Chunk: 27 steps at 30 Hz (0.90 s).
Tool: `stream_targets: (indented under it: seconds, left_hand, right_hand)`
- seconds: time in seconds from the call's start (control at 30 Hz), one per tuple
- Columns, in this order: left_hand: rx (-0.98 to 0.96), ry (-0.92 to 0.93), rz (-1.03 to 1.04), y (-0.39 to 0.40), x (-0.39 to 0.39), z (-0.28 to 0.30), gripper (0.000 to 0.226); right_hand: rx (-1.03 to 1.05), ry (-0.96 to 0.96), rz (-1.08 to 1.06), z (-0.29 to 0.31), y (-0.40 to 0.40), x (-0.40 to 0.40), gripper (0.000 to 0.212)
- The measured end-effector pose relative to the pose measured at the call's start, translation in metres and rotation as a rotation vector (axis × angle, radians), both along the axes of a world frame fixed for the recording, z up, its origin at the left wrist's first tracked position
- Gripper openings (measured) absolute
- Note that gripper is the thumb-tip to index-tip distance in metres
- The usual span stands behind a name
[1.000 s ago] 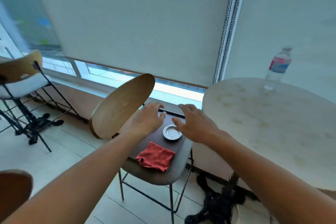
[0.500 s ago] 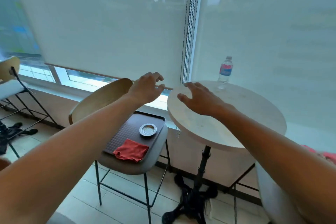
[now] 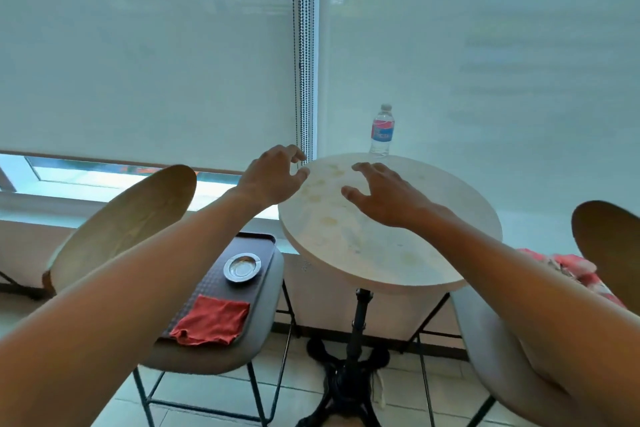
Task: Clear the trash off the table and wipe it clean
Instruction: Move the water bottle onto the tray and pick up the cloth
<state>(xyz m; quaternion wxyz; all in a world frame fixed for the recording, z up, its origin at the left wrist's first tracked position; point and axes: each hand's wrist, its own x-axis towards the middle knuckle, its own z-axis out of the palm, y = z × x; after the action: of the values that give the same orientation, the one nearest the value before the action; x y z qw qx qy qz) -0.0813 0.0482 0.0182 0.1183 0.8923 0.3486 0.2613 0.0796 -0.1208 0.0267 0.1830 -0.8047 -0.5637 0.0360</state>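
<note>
A round pale table (image 3: 374, 253) with faint yellowish stains stands in the middle. A clear plastic water bottle (image 3: 381, 130) with a red and blue label stands upright at its far edge. My left hand (image 3: 273, 175) hovers at the table's left rim, fingers loosely bent, holding nothing. My right hand (image 3: 377, 194) is spread above the tabletop, empty. On the chair to the left lies a dark tray (image 3: 256, 243) carrying a small metal ashtray (image 3: 241, 268) and a red cloth (image 3: 213, 321).
The left chair (image 3: 121, 225) has a wooden back and a grey seat. A second chair (image 3: 609, 246) at the right holds a pink patterned cloth (image 3: 568, 265). Window blinds and bead chains (image 3: 303, 55) hang behind the table. The table's black iron base (image 3: 346, 378) stands on tiled floor.
Both hands left the tray on the left chair and moved up and right to the round table. My view turned right, bringing the table and bottle to the centre.
</note>
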Motion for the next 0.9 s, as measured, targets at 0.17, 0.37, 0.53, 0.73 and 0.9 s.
stream_targets:
  seconds: [0.17,0.37,0.53,0.73,0.9]
  left_hand:
    - [-0.038,-0.017,-0.075,0.038,0.02,-0.01,0.033]
    - [-0.06,-0.003,-0.175,0.076,0.047,-0.02,0.033]
    - [-0.082,-0.011,-0.236,0.101,0.074,-0.022,0.034]
    - [-0.096,-0.054,-0.289,0.115,0.12,-0.021,0.034]
    - [-0.151,-0.133,-0.28,0.115,0.167,-0.018,0.034]
  right_hand:
    - [0.023,0.022,-0.101,-0.005,0.021,0.012,0.065]
    - [0.046,0.062,-0.226,-0.009,0.049,0.029,0.066]
    - [0.068,0.119,-0.316,-0.015,0.066,0.048,0.066]
    - [0.074,0.164,-0.369,-0.025,0.088,0.087,0.066]
    - [0.08,0.223,-0.404,-0.035,0.109,0.127,0.07]
